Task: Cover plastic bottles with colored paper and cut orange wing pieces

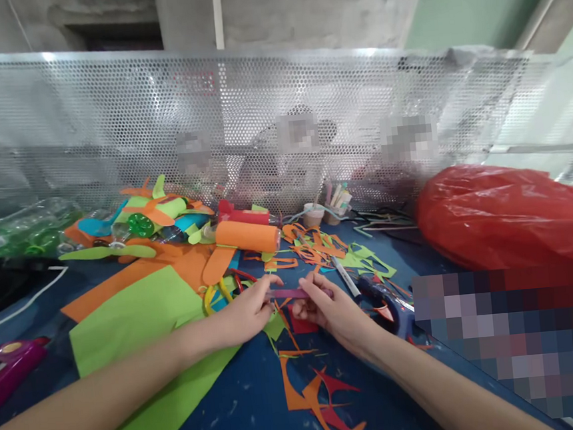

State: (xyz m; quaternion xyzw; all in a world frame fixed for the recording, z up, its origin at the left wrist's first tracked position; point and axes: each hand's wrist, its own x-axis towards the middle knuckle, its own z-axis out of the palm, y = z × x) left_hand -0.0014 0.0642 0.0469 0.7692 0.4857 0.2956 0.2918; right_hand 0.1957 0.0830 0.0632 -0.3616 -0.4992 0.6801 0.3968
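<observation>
A small purple strip (291,293) is stretched between my two hands, above the blue table (233,407). My left hand (247,312) pinches its left end, and my right hand (327,305) grips its right end with fingers curled. Below the hands lie a red paper piece (303,320) and a green scrap (275,326). Yellow-handled scissors (216,296) rest just behind my left hand. A white marker (346,278) lies beyond my right hand. The large green sheet (120,323) extends under my left forearm.
An orange-wrapped bottle (247,236) and other decorated bottles stand at the back left. Orange scraps (314,243) lie behind the hands, with more cutouts (294,385) in front. At right is a red plastic bag (507,216); a purple tool (16,369) lies far left. A perforated screen (132,115) stands behind.
</observation>
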